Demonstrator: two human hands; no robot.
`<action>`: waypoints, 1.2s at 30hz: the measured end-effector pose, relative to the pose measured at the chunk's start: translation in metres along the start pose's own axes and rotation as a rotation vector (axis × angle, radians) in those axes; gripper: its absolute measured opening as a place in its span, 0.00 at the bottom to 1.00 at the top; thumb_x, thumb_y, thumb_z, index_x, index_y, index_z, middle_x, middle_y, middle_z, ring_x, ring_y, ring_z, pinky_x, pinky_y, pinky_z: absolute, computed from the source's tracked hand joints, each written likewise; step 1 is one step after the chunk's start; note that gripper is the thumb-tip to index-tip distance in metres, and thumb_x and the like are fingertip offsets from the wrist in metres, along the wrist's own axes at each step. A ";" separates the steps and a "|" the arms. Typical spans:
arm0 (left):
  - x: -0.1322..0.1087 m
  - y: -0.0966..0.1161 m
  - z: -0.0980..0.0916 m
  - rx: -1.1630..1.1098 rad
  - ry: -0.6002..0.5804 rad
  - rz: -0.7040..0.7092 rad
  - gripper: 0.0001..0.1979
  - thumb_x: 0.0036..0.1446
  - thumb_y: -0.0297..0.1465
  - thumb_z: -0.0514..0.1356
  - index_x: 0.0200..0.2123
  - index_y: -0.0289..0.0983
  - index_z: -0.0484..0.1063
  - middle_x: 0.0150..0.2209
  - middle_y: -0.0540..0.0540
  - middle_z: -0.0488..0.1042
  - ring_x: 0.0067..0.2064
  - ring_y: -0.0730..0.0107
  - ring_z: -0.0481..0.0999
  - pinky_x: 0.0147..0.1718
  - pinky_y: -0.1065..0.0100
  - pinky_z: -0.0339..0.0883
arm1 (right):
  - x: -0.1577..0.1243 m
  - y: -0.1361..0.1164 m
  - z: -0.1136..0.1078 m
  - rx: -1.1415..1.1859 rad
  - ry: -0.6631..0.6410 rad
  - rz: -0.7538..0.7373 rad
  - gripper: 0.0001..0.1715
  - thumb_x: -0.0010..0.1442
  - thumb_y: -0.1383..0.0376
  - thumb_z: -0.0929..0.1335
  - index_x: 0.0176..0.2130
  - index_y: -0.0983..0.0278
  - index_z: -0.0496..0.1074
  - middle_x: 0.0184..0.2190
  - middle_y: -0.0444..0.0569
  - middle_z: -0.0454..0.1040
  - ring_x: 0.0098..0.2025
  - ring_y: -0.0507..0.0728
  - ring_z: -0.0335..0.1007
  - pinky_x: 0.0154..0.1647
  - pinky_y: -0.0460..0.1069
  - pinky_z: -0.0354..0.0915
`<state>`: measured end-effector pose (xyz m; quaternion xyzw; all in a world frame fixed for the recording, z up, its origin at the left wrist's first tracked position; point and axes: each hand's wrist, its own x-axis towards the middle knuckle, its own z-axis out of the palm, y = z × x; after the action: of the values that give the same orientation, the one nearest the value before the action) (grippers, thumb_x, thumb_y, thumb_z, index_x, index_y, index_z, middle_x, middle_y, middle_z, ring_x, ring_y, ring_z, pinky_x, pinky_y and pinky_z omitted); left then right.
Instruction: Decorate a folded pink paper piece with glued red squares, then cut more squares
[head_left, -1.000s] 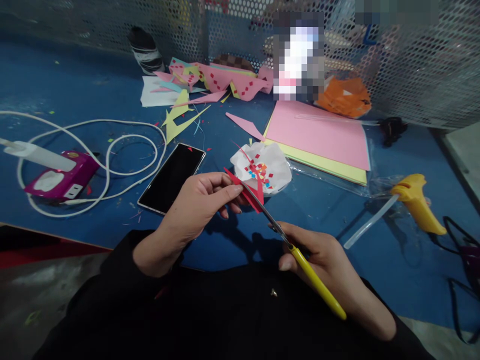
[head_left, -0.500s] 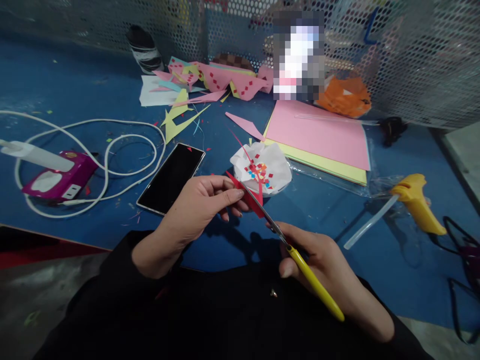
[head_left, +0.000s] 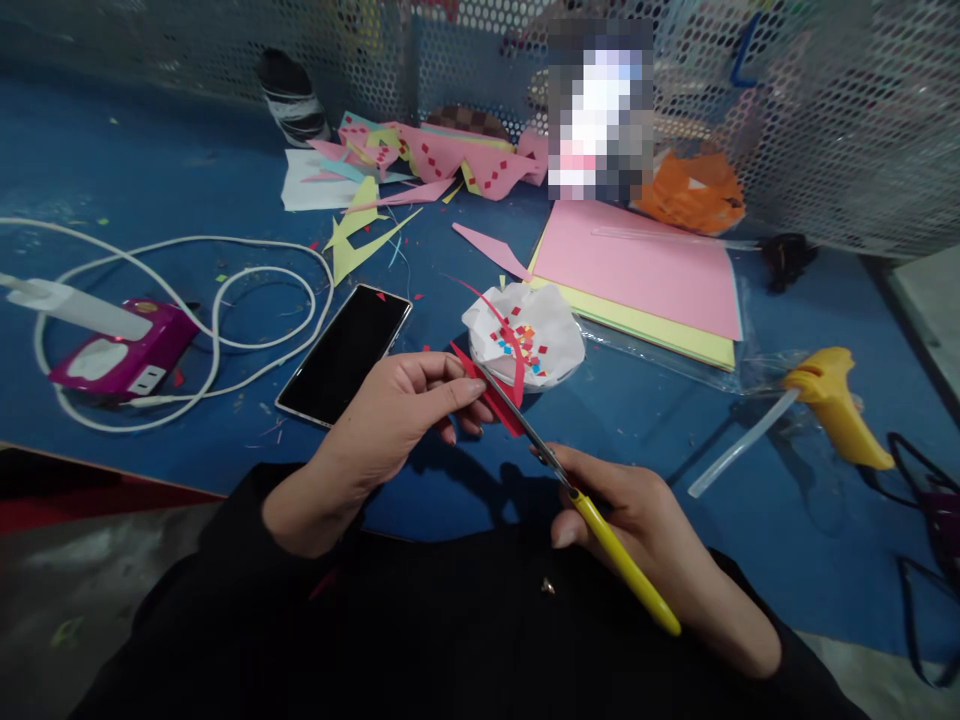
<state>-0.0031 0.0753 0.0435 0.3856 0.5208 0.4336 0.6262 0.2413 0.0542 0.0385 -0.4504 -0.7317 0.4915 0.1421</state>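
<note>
My left hand [head_left: 420,400] pinches a piece of red paper [head_left: 504,408] between thumb and fingers. Around the yellow-handled scissors [head_left: 622,562] my right hand [head_left: 637,510] is closed, and their blades lie along the red paper near my left fingertips. A thin red strip curls up from the paper over a white paper bowl [head_left: 480,325], which holds several small red, blue and orange bits. Just left of my left hand lies a black phone [head_left: 345,355].
Pink and yellow sheets [head_left: 637,265] lie behind the bowl, with an orange paper bowl [head_left: 694,195] beyond. A yellow glue gun [head_left: 836,405] is at right. A purple power adapter [head_left: 124,350] and white cable [head_left: 214,310] lie left. Paper scraps [head_left: 360,230] are strewn behind the phone.
The scissors and my right hand have shifted slightly left. The red strip has bent further over the white bowl. My left hand has hardly moved.
</note>
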 end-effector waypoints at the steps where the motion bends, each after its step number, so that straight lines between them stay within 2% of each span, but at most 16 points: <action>1: 0.000 0.000 0.000 -0.008 -0.001 0.003 0.06 0.55 0.31 0.67 0.27 0.36 0.77 0.25 0.48 0.79 0.27 0.72 0.78 0.22 0.75 0.65 | 0.000 0.000 0.000 0.004 -0.005 0.006 0.31 0.60 0.39 0.68 0.48 0.60 0.77 0.26 0.41 0.70 0.27 0.53 0.60 0.28 0.46 0.61; 6: -0.001 0.000 0.001 -0.005 0.012 0.014 0.06 0.56 0.30 0.66 0.28 0.36 0.76 0.25 0.48 0.79 0.28 0.73 0.77 0.21 0.76 0.65 | 0.000 0.001 0.002 0.041 -0.026 0.030 0.27 0.61 0.43 0.69 0.48 0.60 0.76 0.27 0.41 0.70 0.28 0.52 0.60 0.30 0.47 0.60; 11: -0.002 -0.001 -0.001 -0.006 0.030 0.013 0.04 0.52 0.30 0.68 0.30 0.36 0.76 0.28 0.49 0.79 0.29 0.71 0.79 0.22 0.75 0.68 | -0.002 0.003 0.001 0.054 0.007 0.033 0.29 0.61 0.40 0.68 0.45 0.60 0.77 0.24 0.39 0.62 0.27 0.51 0.53 0.27 0.46 0.55; 15: -0.004 0.000 -0.001 -0.017 0.033 -0.026 0.07 0.52 0.32 0.69 0.31 0.36 0.76 0.30 0.46 0.82 0.30 0.69 0.81 0.24 0.74 0.69 | -0.003 0.008 -0.001 0.117 0.029 -0.017 0.36 0.59 0.36 0.67 0.52 0.58 0.76 0.25 0.39 0.62 0.26 0.51 0.54 0.26 0.46 0.54; 20: -0.007 0.000 -0.003 -0.023 0.073 -0.025 0.09 0.52 0.31 0.71 0.31 0.36 0.74 0.28 0.47 0.82 0.26 0.72 0.79 0.21 0.76 0.66 | -0.006 0.015 -0.002 0.170 0.003 -0.035 0.37 0.59 0.37 0.68 0.57 0.56 0.73 0.26 0.40 0.66 0.26 0.51 0.58 0.27 0.46 0.56; 24: -0.009 -0.001 -0.006 -0.013 0.082 0.021 0.08 0.52 0.30 0.71 0.32 0.37 0.75 0.28 0.49 0.80 0.27 0.74 0.78 0.21 0.77 0.66 | -0.009 0.014 -0.005 0.110 0.019 -0.041 0.39 0.58 0.37 0.68 0.57 0.58 0.73 0.27 0.41 0.68 0.26 0.52 0.59 0.27 0.47 0.57; 27: -0.012 -0.002 -0.008 -0.021 0.124 0.024 0.07 0.52 0.31 0.71 0.32 0.36 0.77 0.28 0.50 0.79 0.26 0.75 0.76 0.21 0.76 0.66 | -0.013 0.010 -0.008 0.015 0.114 -0.029 0.37 0.60 0.38 0.67 0.56 0.59 0.73 0.26 0.41 0.68 0.26 0.52 0.59 0.27 0.47 0.57; 31: -0.015 -0.003 -0.009 -0.047 0.189 -0.004 0.09 0.50 0.33 0.72 0.32 0.36 0.77 0.27 0.50 0.77 0.26 0.75 0.75 0.20 0.76 0.65 | -0.016 0.007 -0.014 -0.134 0.238 0.068 0.33 0.63 0.41 0.66 0.55 0.60 0.73 0.24 0.40 0.65 0.25 0.52 0.56 0.25 0.47 0.56; 36: -0.016 -0.004 -0.010 -0.066 0.207 0.024 0.09 0.52 0.33 0.71 0.32 0.36 0.76 0.27 0.51 0.75 0.27 0.74 0.75 0.20 0.77 0.66 | -0.011 0.008 -0.017 -0.181 0.214 0.105 0.34 0.60 0.39 0.66 0.51 0.61 0.74 0.23 0.39 0.64 0.24 0.52 0.54 0.24 0.47 0.55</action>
<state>-0.0141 0.0589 0.0431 0.3241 0.5635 0.4955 0.5761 0.2628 0.0562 0.0428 -0.5489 -0.7292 0.3793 0.1521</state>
